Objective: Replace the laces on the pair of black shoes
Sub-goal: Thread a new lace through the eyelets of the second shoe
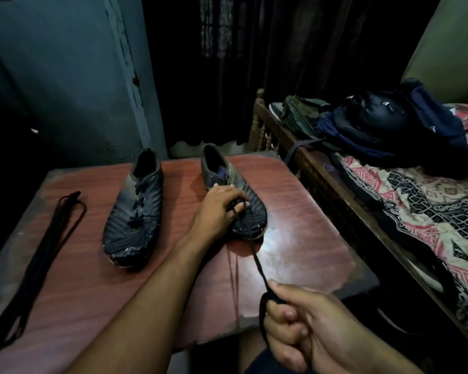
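- Now left hand (219, 209) rests on right shoe (234, 195), near table's (303, 211) far right edge, fingers curled at the lace holes.
- Right hand (305, 327) grips lace (257, 261) in a closed fist off the near right edge; lace runs taut to the shoe.
- Left shoe (135, 211) mid-table, laced.
- Spare laces (38, 263) along left edge.
- Bed (389, 201) beside table's right edge.
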`<state>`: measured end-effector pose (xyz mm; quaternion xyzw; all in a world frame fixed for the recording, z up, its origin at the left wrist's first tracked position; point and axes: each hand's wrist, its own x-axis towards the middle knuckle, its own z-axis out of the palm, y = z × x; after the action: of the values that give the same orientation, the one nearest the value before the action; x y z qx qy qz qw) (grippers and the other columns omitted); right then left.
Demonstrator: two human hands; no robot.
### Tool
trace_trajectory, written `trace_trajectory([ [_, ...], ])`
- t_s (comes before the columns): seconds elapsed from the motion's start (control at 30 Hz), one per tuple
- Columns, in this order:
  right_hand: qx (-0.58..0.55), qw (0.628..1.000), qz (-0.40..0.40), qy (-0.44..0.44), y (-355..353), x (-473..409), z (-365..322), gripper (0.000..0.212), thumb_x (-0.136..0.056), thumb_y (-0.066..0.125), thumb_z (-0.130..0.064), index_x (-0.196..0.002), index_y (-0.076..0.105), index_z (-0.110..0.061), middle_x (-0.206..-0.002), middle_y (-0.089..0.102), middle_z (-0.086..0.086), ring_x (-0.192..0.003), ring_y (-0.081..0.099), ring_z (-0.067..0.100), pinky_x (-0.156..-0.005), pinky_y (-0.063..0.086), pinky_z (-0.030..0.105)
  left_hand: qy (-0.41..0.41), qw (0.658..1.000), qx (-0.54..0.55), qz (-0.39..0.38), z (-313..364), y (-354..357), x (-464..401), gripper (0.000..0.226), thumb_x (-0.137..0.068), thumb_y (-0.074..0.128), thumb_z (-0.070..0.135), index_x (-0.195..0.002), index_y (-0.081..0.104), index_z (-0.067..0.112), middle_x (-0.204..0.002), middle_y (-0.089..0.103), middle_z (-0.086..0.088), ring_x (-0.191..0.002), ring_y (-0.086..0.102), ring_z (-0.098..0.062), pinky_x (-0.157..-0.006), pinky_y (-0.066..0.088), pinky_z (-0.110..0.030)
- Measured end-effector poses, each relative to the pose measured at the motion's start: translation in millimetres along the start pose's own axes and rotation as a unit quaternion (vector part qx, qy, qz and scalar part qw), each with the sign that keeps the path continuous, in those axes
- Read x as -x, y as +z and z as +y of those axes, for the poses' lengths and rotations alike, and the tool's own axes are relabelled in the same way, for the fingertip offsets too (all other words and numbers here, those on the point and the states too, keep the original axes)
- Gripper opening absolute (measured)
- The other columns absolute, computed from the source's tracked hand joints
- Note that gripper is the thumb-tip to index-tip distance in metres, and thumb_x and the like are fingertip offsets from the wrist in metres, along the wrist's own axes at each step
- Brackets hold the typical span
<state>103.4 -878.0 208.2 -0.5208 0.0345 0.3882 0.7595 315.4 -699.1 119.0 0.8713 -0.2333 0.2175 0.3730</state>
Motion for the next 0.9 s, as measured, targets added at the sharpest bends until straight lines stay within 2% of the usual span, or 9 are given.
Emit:
trace_trajectory([
  [0.07,-0.004,0.999,0.024,-0.041,3,4,-1,0.043,-0.087,0.062,-0.041,-0.058,0.044,-0.016,-0.054,0.02,0.003,-0.04,0.037,0.019,-0.044,0.027,0.028,0.002,1.0,-0.001,-0.01,2,0,1,0.018,-0.088,0.066,0.031,-0.095,0.075,0.018,-0.1,0.071,0.002,-0.099,0.062,-0.019,-0.104,0.032,-0.034],
  [0.13,0.001,0.993,0.056,-0.102,10,6,-12,0.047,-0.096,0.06,-0.043,-0.06,0.045,-0.016,-0.056,0.022,0.004,-0.044,0.042,0.021,-0.047,0.035,0.027,0.004,1.0,-0.004,-0.019,1,1,2,0.017,-0.088,0.067,0.031,-0.096,0.075,0.018,-0.1,0.071,0.003,-0.099,0.063,-0.02,-0.107,0.034,-0.041],
  [0.23,0.048,0.977,0.079,-0.19,24,6,-37,0.044,-0.1,0.049,-0.043,-0.064,0.045,-0.018,-0.06,0.026,0.002,-0.053,0.045,0.02,-0.054,0.041,0.026,0.0,1.0,-0.005,-0.016,2,1,3,0.02,-0.087,0.066,0.032,-0.096,0.076,0.017,-0.103,0.073,-0.001,-0.104,0.063,-0.021,-0.107,0.027,-0.033],
  [0.3,0.051,0.972,0.077,-0.214,31,3,-48,0.044,-0.101,0.046,-0.041,-0.063,0.044,-0.019,-0.06,0.027,0.001,-0.053,0.044,0.019,-0.053,0.042,0.025,0.0,1.0,-0.006,-0.013,4,0,4,0.022,-0.087,0.065,0.032,-0.097,0.076,0.015,-0.103,0.073,-0.003,-0.106,0.061,-0.021,-0.105,0.026,-0.03],
  [0.57,0.071,0.956,0.099,-0.268,35,7,-56,0.046,-0.104,0.043,-0.037,-0.061,0.044,-0.02,-0.058,0.025,0.0,-0.053,0.042,0.018,-0.054,0.041,0.025,0.004,1.0,-0.01,-0.007,5,1,6,0.025,-0.085,0.066,0.036,-0.099,0.076,0.017,-0.106,0.072,-0.001,-0.11,0.06,-0.02,-0.113,0.026,-0.034],
  [0.7,0.109,0.939,0.111,-0.307,28,5,-71,0.046,-0.103,0.044,-0.036,-0.06,0.044,-0.02,-0.054,0.028,-0.002,-0.053,0.045,0.019,-0.056,0.044,0.024,0.011,1.0,0.013,0.017,8,1,8,0.038,-0.086,0.062,0.046,-0.099,0.077,0.013,-0.106,0.073,-0.005,-0.107,0.057,-0.013,-0.111,0.03,-0.037],
  [0.73,0.158,0.925,0.124,-0.322,24,1,-79,0.046,-0.104,0.043,-0.035,-0.06,0.043,-0.02,-0.052,0.031,-0.003,-0.054,0.047,0.02,-0.057,0.044,0.023,0.01,1.0,0.018,0.023,8,0,10,0.037,-0.086,0.066,0.044,-0.1,0.077,0.012,-0.107,0.073,-0.007,-0.108,0.056,-0.012,-0.111,0.031,-0.037],
  [0.83,0.334,0.841,0.184,-0.383,11,-18,-116,0.049,-0.108,0.045,-0.029,-0.061,0.042,-0.018,-0.05,0.042,-0.004,-0.056,0.049,0.022,-0.061,0.043,0.03,0.001,1.0,0.014,0.015,1,0,14,0.038,-0.084,0.074,0.04,-0.108,0.077,0.011,-0.117,0.073,-0.007,-0.119,0.058,-0.013,-0.118,0.031,-0.04],
  [0.9,0.351,0.812,0.214,-0.414,4,-33,-143,0.046,-0.106,0.05,-0.027,-0.062,0.041,-0.017,-0.053,0.038,-0.001,-0.052,0.048,0.019,-0.057,0.039,0.033,-0.006,1.0,0.019,-0.01,-1,0,15,0.048,-0.086,0.066,0.052,-0.112,0.077,0.013,-0.121,0.072,-0.004,-0.125,0.057,-0.015,-0.122,0.026,-0.036],
])
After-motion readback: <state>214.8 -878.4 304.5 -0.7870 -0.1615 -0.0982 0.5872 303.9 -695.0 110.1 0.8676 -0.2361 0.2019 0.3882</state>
